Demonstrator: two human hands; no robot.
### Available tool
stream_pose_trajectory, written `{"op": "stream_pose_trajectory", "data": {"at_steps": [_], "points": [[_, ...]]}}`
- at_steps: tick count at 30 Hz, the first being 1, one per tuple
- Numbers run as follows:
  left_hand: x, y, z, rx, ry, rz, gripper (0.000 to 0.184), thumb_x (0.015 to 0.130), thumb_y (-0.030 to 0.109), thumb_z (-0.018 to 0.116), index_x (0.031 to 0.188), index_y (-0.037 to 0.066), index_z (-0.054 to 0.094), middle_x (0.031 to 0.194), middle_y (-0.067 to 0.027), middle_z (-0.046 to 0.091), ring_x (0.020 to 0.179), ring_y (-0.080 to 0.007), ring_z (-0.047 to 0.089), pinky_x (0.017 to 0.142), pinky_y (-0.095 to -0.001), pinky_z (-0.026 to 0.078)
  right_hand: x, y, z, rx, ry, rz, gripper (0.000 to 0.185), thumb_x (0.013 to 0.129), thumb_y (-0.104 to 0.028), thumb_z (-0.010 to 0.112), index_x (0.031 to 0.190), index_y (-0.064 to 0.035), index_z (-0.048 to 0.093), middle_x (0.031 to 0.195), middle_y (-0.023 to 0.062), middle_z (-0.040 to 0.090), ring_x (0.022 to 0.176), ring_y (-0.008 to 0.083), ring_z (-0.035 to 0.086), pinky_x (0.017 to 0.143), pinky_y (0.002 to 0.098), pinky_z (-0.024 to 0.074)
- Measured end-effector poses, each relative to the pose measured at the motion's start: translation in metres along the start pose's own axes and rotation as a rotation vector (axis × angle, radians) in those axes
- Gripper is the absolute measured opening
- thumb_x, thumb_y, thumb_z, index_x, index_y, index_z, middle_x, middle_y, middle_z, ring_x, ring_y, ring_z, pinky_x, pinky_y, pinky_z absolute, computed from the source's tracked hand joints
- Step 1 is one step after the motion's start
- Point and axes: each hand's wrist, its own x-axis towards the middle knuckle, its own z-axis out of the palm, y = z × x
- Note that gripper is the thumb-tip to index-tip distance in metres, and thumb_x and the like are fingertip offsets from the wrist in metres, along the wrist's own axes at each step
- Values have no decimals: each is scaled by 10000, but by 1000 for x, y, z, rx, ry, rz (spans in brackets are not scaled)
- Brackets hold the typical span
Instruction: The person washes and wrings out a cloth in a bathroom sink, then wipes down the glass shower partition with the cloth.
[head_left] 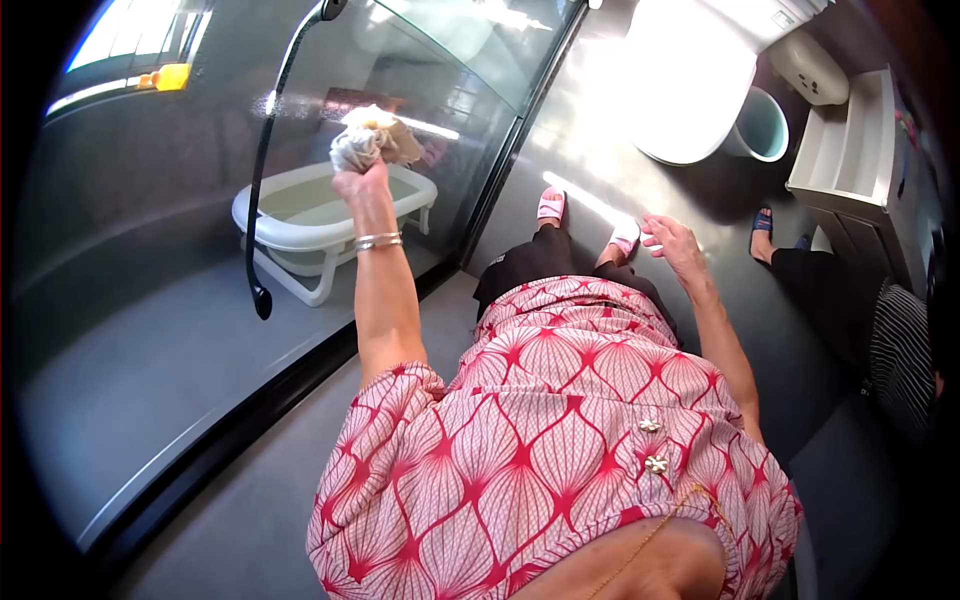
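Note:
My left hand (364,180) is raised and closed around a crumpled whitish cloth (372,140). The cloth is up at the glass shower panel (470,120); I cannot tell whether it touches the glass. Just left of that hand runs a long black door handle (262,190). My right hand (675,245) hangs by my side above the floor, fingers loosely bent and apart, with nothing in it.
Behind the glass stands a white folding tub (300,235). A toilet (690,80), a pale blue bin (760,125) and a white shelf unit (850,150) are at the upper right. Another person's dark trousers (825,300) show at the right edge.

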Motion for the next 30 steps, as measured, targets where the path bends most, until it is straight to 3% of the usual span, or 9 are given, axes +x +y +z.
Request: {"op": "stream_pose_trajectory", "data": {"at_steps": [2,3,6,8,10,12,19,25,30], "points": [[-22,4,-30,-41,-26,-10,235,810,109,317,761,48,539,665,-47,541,595,-159,565,602,-277,501,-3,-1,5,0,0,-16,334,867,-249,463,1067,1,554,891,85,616,735,129,591,601,235,473],[-40,9,-24,-134,427,13,251,811,118,305,825,43,544,716,-64,558,636,-176,579,624,-303,508,-6,-2,6,5,15,-31,329,858,-240,464,1056,3,562,879,94,622,733,142,605,600,245,483],[-38,31,-8,12,1388,107,342,820,166,298,1048,33,516,925,-133,584,811,-248,602,688,-366,517,0,-9,12,-23,-34,-50,331,868,-238,458,1083,-1,544,907,79,611,740,124,582,609,232,470],[-48,46,-1,68,1553,105,395,828,190,299,1151,36,468,1105,-164,527,980,-296,550,786,-417,482,-3,-2,10,-14,-24,-46,328,864,-235,460,1077,-2,550,897,83,616,733,131,589,606,235,473],[-52,69,-47,93,1739,16,404,839,214,287,1157,39,466,1174,-144,492,1054,-305,502,886,-446,412,4,2,6,9,19,-19,325,862,-233,461,1070,-3,555,892,90,620,727,137,594,602,238,476],[-38,64,-26,110,1823,-1,419,846,249,279,1154,56,486,1208,-135,478,1085,-298,478,935,-461,349,11,5,-5,12,42,-8,327,861,-235,461,1069,0,555,894,94,622,732,138,596,604,241,478],[-39,95,156,-39,1342,259,336,837,253,370,1041,87,578,1036,-93,575,967,-257,542,818,-433,405,19,26,-85,9,-75,-183,324,821,-235,488,1035,-12,585,867,118,630,715,163,611,664,269,483],[18,109,202,-254,1018,189,341,844,237,403,1065,21,547,1091,-130,547,993,-284,522,771,-438,416,38,28,-89,-129,-63,-266,334,823,-277,475,1030,-43,594,941,156,622,855,258,603,795,328,452],[47,129,302,207,587,377,435,876,266,362,1169,-47,431,1194,-197,465,1067,-335,469,828,-460,385,46,34,-80,-200,-35,-330,338,829,-324,473,1001,-65,606,949,154,617,901,287,583,832,338,437]]}}
